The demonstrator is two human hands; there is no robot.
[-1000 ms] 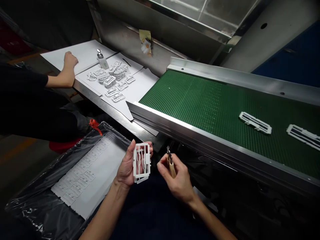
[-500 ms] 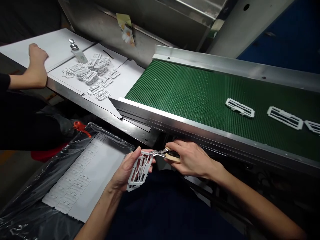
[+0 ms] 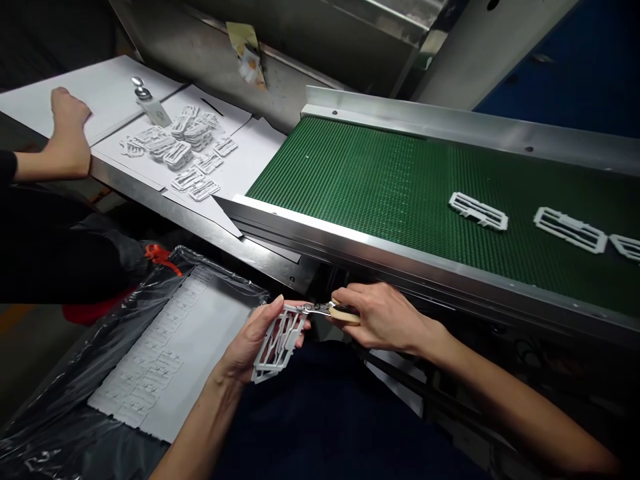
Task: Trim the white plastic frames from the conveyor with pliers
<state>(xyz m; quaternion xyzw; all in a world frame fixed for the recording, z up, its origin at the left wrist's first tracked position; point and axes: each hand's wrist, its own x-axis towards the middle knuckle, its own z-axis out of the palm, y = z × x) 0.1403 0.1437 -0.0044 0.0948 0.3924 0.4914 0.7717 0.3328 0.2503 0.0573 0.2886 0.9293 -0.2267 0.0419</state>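
Apparently for steadiness, the white plastic frame (image 3: 291, 341) is clasped between thumb and curled fingers of the left hand (image 3: 249, 339), its top end presented to the snips (image 3: 345, 317), gripped within the closed fingers of the right hand (image 3: 384, 318).

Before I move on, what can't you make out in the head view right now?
All in the head view:
Cream-handled tool: tips too small to tell open or shut.
Left hand: far fingers partly hidden behind the white framework.
Its piece count: bars overlap.
Rightmost white part: cut off by the right edge.
Pile of parts: overlapping, too small to count.
Bottle: marking too small to read.
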